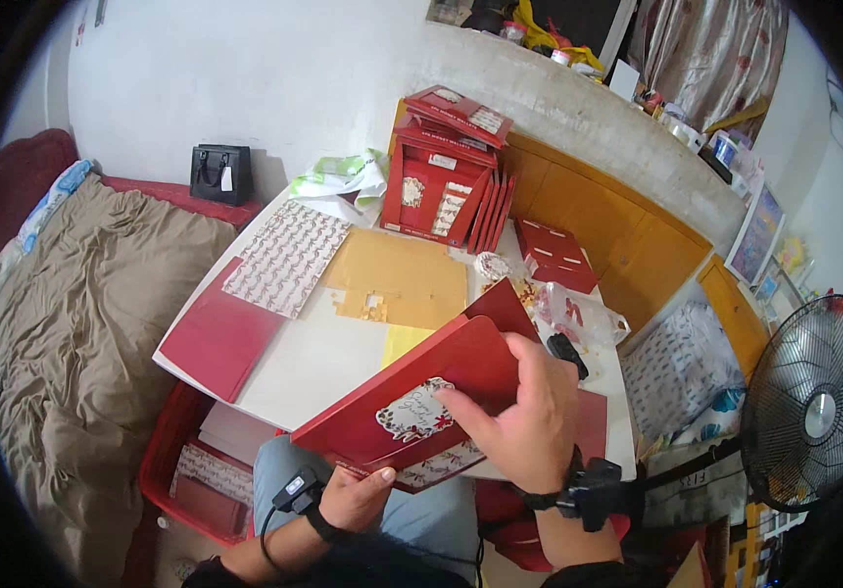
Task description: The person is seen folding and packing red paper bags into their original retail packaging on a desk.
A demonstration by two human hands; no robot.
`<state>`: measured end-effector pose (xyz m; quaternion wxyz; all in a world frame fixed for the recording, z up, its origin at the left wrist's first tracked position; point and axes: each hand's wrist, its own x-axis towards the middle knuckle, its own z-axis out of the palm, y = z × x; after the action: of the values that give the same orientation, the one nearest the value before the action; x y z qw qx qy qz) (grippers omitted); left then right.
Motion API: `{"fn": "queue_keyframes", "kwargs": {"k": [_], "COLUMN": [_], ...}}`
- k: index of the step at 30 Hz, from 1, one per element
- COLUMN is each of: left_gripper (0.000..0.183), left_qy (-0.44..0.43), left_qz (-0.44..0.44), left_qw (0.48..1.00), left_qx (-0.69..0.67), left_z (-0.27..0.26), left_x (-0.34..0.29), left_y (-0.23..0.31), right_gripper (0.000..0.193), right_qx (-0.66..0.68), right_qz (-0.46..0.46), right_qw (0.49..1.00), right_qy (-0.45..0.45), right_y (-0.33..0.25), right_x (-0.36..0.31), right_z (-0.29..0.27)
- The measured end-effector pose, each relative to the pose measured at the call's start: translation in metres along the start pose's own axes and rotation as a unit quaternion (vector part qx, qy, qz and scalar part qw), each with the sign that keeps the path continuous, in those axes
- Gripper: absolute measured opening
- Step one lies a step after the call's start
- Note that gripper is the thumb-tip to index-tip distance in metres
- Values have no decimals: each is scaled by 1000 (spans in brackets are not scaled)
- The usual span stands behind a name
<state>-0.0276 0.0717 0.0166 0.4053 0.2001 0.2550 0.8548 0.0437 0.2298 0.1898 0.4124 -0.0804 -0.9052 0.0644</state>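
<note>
While a crumpled tan cloth (pixel 98 294) is covering the far left, a flat dark-red card sheet (pixel 217 343) is lying on the white table (pixel 328 363); the bare left hand (pixel 355 500) is gripping the lower edge of a red folded card wallet (pixel 470 363), tilting above the lap; the bare right hand (pixel 539 416) is clasping its right side, thumb resting on the white floral label (pixel 413 416); a black round wire fan (pixel 818 412) is standing far right.
</note>
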Motion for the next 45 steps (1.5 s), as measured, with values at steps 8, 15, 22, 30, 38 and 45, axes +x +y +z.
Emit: {"fn": "queue_keyframes", "kwargs": {"k": [8, 15, 22, 30, 38, 45], "left_gripper": [58, 61, 82, 73, 77, 76], "left_qy": [3, 1, 84, -51, -109, -117], "left_qz": [27, -36, 141, 180, 157, 147], "left_qw": [1000, 999, 931, 872, 872, 875], "left_qx": [1, 14, 327, 452, 451, 447], "left_z": [-4, -16, -43, -18, -26, -28], "left_x": [1, 2, 25, 68, 70, 66], "left_y": [8, 3, 28, 36, 19, 14], "right_gripper": [70, 67, 57, 56, 34, 32], "right_qx": [25, 105, -56, -12, -93, -77], "right_qz": [11, -17, -192, -187, -235, -191], "right_qw": [999, 989, 972, 978, 967, 977], "right_qy": [-23, -99, -124, -96, -32, -61], "right_y": [6, 16, 14, 21, 20, 13], "right_x": [1, 10, 23, -4, -51, -49], "right_z": [24, 18, 3, 26, 35, 49]}}
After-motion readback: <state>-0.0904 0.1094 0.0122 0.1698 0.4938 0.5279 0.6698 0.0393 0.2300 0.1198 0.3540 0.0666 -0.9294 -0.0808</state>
